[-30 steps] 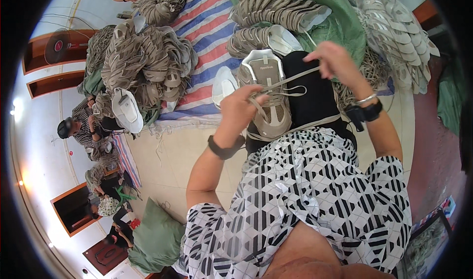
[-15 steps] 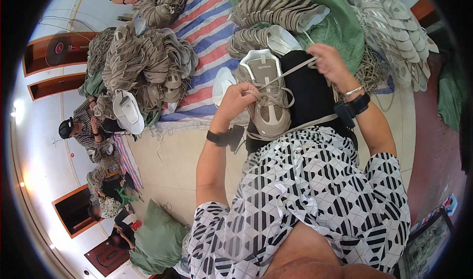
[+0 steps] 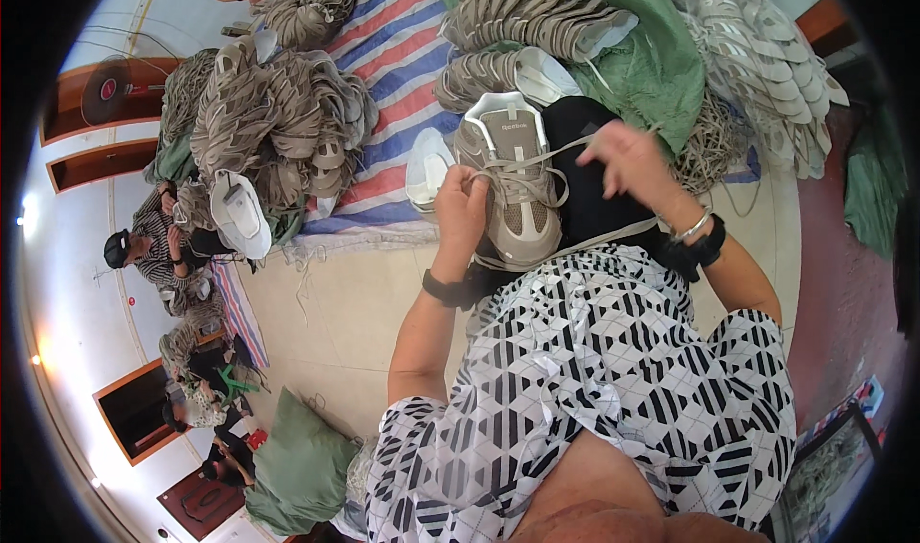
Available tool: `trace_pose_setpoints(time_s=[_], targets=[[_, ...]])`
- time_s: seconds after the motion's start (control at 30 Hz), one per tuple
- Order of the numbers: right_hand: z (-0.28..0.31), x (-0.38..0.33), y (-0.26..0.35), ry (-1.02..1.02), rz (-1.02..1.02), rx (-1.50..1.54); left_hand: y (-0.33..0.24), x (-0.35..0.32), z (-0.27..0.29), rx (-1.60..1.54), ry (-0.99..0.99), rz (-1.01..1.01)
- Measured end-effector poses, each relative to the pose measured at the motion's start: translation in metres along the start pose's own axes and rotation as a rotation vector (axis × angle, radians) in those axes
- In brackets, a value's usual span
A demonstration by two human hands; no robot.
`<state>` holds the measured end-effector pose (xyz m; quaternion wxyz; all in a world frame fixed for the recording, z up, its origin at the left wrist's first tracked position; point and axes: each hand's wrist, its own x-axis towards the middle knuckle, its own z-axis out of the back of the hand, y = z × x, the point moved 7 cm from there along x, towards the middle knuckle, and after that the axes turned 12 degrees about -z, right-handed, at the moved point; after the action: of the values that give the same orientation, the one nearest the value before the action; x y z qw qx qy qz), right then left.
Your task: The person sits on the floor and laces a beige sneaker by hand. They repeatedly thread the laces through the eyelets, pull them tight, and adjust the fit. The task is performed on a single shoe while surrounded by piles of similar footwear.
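A beige and brown sneaker upper (image 3: 517, 188) with a white collar lining lies across my dark-clad lap, toe toward me. My left hand (image 3: 463, 212) is closed at its left side, pinching a beige shoelace beside the eyelets. My right hand (image 3: 631, 167), raised to the right of the shoe, is slightly blurred. Its fingers are bent and partly spread, and a stretch of shoelace (image 3: 565, 150) runs from the eyelets up to them. Loose loops of lace cross the front of the shoe. Another strand passes over my lap near the toe.
Rows of stacked uppers (image 3: 537, 16) lie ahead on green sheeting (image 3: 661, 73). A large heap of uppers (image 3: 278, 112) stands left on a striped tarp (image 3: 393, 73). Bundled laces (image 3: 709, 150) and pale uppers (image 3: 762, 64) are at right. Several co-workers (image 3: 158, 227) sit along the left.
My right hand has turned, its fingers spreading more, and sits slightly lower. My left hand has shifted a little down and left along the shoe. The whole view has shifted slightly.
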<state>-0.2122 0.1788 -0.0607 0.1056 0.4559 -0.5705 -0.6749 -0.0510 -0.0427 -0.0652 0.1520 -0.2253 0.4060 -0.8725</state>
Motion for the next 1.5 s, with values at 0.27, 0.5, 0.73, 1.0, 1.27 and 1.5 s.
trace_pose_setpoints(time_s=[0.27, 0.5, 0.73, 1.0, 1.27, 1.5], targets=[[-0.065, -0.006, -0.016, 0.296, 0.112, -0.490, -0.002, 0.018, -0.001, -0.603, 0.050, 0.279], [-0.070, -0.013, -0.022, 0.323, 0.125, -0.981, 0.010, 0.026, -0.005, -1.089, -0.133, 0.473], [-0.043, -0.008, 0.030, -0.012, 0.401, -0.553, 0.036, 0.039, 0.029, -1.261, -0.336, 0.455], [-0.045, 0.027, 0.005, 0.012, 0.127, -0.308, 0.050, 0.041, 0.081, -1.203, -0.427, 0.425], [-0.065, 0.023, -0.006, 0.208, 0.176, -0.183, 0.034, 0.040, 0.109, -1.080, -0.430, 0.418], [-0.020, 0.017, 0.025, -0.098, 0.115, 0.029, 0.063, 0.022, 0.164, -0.984, -0.668, 0.319]])
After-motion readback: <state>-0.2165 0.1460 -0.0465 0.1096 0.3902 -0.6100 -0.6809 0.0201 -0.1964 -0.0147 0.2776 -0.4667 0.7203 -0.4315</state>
